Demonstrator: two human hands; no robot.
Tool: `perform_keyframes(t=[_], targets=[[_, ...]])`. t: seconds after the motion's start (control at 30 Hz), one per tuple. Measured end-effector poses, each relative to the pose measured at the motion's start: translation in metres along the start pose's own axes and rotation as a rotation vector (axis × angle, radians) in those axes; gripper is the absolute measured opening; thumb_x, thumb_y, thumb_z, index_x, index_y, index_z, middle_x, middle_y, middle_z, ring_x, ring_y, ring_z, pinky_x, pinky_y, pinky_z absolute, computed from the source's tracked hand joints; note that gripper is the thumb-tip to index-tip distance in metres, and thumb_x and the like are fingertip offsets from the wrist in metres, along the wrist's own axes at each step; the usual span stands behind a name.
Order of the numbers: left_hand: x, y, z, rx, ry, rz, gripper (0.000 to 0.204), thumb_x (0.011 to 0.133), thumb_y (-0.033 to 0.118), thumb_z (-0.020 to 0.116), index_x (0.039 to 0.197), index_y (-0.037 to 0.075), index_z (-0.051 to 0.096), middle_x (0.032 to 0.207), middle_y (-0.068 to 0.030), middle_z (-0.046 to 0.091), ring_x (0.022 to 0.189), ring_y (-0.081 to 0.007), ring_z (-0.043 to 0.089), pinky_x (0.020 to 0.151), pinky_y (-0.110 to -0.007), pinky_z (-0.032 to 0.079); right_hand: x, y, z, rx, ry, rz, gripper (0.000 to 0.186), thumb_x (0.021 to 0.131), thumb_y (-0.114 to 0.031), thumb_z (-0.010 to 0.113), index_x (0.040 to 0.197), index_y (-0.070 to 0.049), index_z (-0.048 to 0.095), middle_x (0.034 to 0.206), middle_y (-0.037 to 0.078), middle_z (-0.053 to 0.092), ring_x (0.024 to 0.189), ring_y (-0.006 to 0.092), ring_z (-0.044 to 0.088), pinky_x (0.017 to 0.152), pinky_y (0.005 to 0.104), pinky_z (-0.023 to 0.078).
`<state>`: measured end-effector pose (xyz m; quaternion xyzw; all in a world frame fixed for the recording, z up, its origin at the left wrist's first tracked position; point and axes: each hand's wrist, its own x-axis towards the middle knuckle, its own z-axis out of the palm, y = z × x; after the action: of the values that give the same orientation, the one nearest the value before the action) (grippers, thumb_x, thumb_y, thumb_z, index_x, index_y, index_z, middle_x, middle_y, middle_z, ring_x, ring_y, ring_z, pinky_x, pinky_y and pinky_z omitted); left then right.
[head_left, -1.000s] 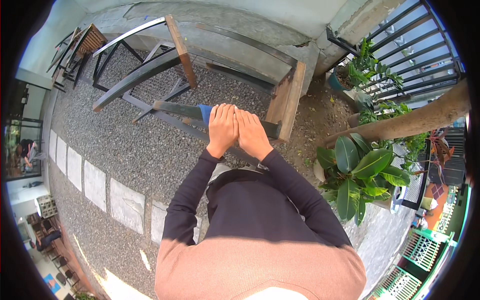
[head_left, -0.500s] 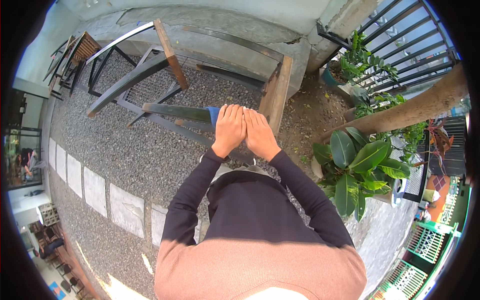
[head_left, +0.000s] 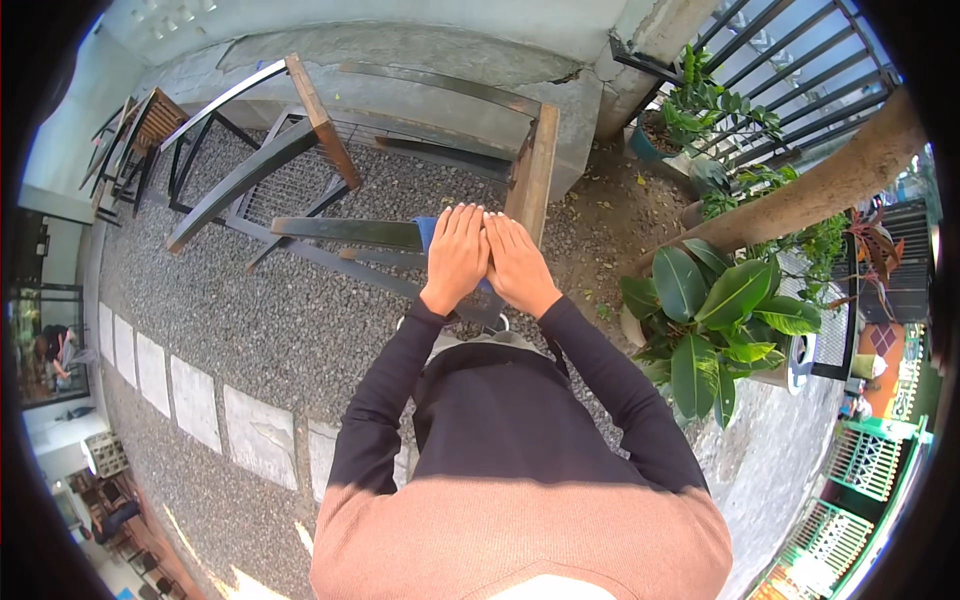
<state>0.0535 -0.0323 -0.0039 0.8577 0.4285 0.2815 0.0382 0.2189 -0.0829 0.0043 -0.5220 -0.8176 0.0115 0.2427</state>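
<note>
Both hands lie side by side over a blue cloth (head_left: pixel 424 232) on a dark beam (head_left: pixel 345 231), toward the end away from its worn, bare left tip; the cloth shows mostly as a strip at the left hand's outer edge. The left hand (head_left: pixel 456 252) has its fingers drawn together and nearly straight, pointing away from the body, and the right hand (head_left: pixel 519 265) matches it, leaning in until the two touch (the thumbs and palms are hidden, so I cannot tell how firmly either one has hold of the cloth). Just beyond the right fingertips rises a brown wooden plank (head_left: pixel 540 172). The beam stands over a gravel bed (head_left: pixel 300 325), with pale paving slabs (head_left: pixel 258 432) along the bed's near left side, a concrete ledge (head_left: pixel 420 42) at its far edge, and soil (head_left: pixel 612 215) and a broad-leaved plant (head_left: pixel 700 305) off its right edge
</note>
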Motion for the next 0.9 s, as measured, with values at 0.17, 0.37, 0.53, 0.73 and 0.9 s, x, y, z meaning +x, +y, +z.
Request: perform_keyframes(t=[0.17,0.37,0.53,0.73,0.9], targets=[[-0.01,-0.004,-0.01,0.001,0.005,0.061,0.048,0.111,0.023,0.054,0.147,-0.009,0.06,0.15,-0.0245,0.063,0.149,-0.0416,0.052,0.13,-0.054,0.033,-0.002,-0.003,0.0,0.024,-0.001,0.042,0.077,0.1,-0.034,0.069,0.157,0.012,0.045,0.158,0.029,0.053,0.152,0.0427,0.048,0.13,0.0507,0.035],[-0.007,-0.013,-0.02,0.022,-0.093,0.102,0.049,0.113,0.024,0.051,0.151,-0.006,0.058,0.154,-0.0222,0.062,0.147,-0.0381,0.055,0.128,-0.052,0.034,0.001,-0.011,0.005,0.024,0.012,0.081,0.077,0.1,-0.032,0.07,0.158,0.012,0.044,0.159,0.03,0.052,0.152,0.045,0.047,0.13,0.053,0.035],[-0.002,-0.026,-0.027,-0.02,-0.143,0.163,0.05,0.112,0.023,0.051,0.153,-0.006,0.056,0.155,-0.0219,0.061,0.146,-0.0383,0.055,0.127,-0.052,0.035,0.006,-0.025,0.012,-0.043,0.022,0.166,0.074,0.102,-0.032,0.066,0.158,0.011,0.045,0.157,0.028,0.054,0.152,0.0434,0.047,0.13,0.0546,0.034],[-0.001,-0.038,-0.033,-0.03,-0.158,0.214,0.051,0.111,0.023,0.052,0.153,-0.006,0.055,0.155,-0.0221,0.061,0.145,-0.038,0.056,0.125,-0.052,0.037,0.013,-0.035,0.019,-0.09,0.023,0.209,0.073,0.103,-0.033,0.063,0.159,0.011,0.045,0.157,0.027,0.054,0.151,0.0423,0.048,0.131,0.0558,0.032],[-0.002,-0.051,-0.038,-0.041,-0.15,0.212,0.05,0.111,0.022,0.052,0.151,-0.006,0.056,0.153,-0.0225,0.062,0.142,-0.0375,0.057,0.123,-0.051,0.039,0.023,-0.046,0.026,-0.08,0.023,0.224,0.068,0.104,-0.029,0.062,0.158,0.01,0.047,0.157,0.026,0.055,0.151,0.0421,0.048,0.13,0.0558,0.033]])
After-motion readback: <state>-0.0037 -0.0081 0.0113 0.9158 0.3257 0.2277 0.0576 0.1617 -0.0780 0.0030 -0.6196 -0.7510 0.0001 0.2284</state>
